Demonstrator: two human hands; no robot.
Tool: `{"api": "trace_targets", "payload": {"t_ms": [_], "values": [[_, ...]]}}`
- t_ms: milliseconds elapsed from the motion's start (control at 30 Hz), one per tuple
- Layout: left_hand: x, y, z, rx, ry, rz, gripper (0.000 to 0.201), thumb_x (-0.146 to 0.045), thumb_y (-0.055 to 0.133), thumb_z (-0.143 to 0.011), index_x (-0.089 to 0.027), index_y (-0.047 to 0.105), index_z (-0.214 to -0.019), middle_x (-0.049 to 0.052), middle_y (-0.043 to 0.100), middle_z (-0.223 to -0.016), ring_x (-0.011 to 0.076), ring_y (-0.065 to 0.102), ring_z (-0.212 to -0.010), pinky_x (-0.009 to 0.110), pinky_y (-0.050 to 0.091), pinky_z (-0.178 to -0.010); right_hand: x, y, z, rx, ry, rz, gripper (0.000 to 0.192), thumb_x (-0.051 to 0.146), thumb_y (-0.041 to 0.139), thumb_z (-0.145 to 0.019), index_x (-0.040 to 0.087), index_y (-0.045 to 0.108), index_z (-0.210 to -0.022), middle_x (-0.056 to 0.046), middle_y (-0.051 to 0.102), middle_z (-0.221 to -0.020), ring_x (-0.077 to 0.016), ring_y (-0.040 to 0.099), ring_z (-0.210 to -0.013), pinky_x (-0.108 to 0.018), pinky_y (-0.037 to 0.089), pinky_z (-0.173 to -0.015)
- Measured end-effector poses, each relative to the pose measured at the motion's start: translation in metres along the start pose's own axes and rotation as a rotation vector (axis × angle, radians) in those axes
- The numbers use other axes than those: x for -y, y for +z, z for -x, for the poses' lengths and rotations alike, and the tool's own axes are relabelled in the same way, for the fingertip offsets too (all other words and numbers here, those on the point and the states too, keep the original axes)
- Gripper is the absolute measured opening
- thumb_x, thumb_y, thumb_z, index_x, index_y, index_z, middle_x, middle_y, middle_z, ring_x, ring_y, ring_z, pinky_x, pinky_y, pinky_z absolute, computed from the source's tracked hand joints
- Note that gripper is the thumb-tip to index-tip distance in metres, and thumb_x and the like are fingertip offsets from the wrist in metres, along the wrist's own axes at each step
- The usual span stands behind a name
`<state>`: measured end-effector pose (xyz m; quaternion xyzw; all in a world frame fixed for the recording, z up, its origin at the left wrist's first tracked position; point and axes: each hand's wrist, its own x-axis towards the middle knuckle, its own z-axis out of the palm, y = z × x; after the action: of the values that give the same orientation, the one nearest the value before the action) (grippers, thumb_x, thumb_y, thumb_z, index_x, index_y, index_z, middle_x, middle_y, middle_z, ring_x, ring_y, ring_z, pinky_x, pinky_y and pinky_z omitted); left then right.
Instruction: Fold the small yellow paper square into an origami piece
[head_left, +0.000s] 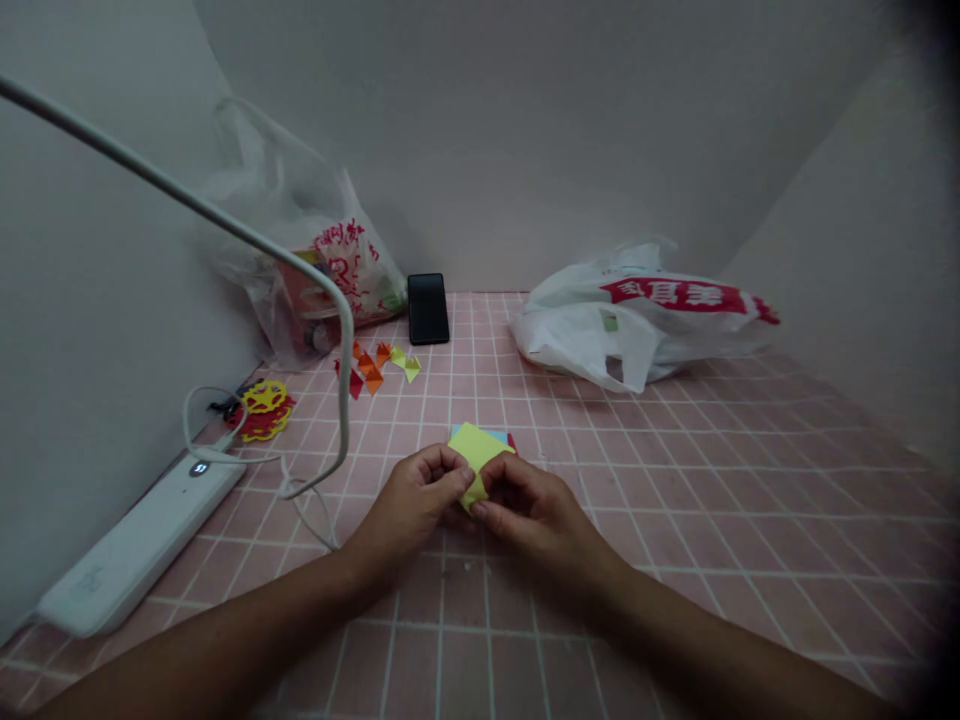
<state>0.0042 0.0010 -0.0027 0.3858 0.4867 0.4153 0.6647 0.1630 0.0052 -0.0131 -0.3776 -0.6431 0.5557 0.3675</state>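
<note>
A pink gridded mat [675,480] covers the table between plain grey walls. At its near middle, the left hand [416,500] and right hand [529,510] meet, fingers pinched together on a yellow paper square [478,450], which sits over blue and red sheets. Behind lie a black phone [428,308], small folded paper pieces [379,365], a white plastic bag [637,320] and a white power strip [142,545].

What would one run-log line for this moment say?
left hand: pinching yellow paper | right hand: pinching same paper | surface: pink grid mat | nearby: black phone, folded paper pieces
</note>
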Motion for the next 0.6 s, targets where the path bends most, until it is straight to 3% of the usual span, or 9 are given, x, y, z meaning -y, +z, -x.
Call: {"api": "trace_targets", "payload": {"t_ms": [133,267,400,600], "values": [[-0.0004,-0.0010,0.0015,0.022,0.024,-0.006,0.025,-0.037,0.070,-0.076,-0.016,0.057,-0.080,-0.002,0.060,-0.074,0.0111,0.060,-0.063,0.024,0.052,-0.060,0.0013,-0.0005,0.0008,-0.035,0.019,0.011,0.009,0.021,0.060,-0.081,0.019,0.054,-0.075,0.002,0.053,-0.070,-0.0127,0.047,-0.065,-0.025,0.037,-0.059],[0.0012,-0.0027,0.0008,0.059,0.152,0.021,0.027,-0.033,0.070,-0.079,-0.019,0.058,-0.099,0.001,0.063,-0.090,0.0152,0.063,-0.081,0.030,0.055,-0.073,-0.0001,-0.0034,-0.0002,-0.099,0.030,-0.044,0.011,0.028,0.061,-0.083,0.020,0.055,-0.079,0.001,0.053,-0.073,-0.0136,0.048,-0.066,-0.026,0.039,-0.059],[0.0024,-0.0023,-0.0011,0.094,0.202,0.003,0.025,-0.024,0.076,-0.071,-0.017,0.059,-0.088,0.000,0.063,-0.081,0.0126,0.062,-0.075,0.027,0.052,-0.072,-0.0015,-0.0050,-0.0008,-0.138,0.003,-0.095,0.011,0.028,0.062,-0.084,0.020,0.055,-0.080,0.000,0.054,-0.075,-0.0135,0.051,-0.066,-0.026,0.041,-0.059],[-0.0007,-0.0003,0.0019,0.035,0.253,-0.046,0.014,-0.018,0.072,-0.073,-0.015,0.059,-0.079,-0.002,0.064,-0.071,0.0105,0.063,-0.066,0.023,0.051,-0.065,0.0015,-0.0035,0.0038,-0.184,-0.070,-0.007,0.005,0.022,0.059,-0.084,0.021,0.054,-0.083,-0.001,0.056,-0.077,-0.0142,0.053,-0.067,-0.027,0.042,-0.059]]}}
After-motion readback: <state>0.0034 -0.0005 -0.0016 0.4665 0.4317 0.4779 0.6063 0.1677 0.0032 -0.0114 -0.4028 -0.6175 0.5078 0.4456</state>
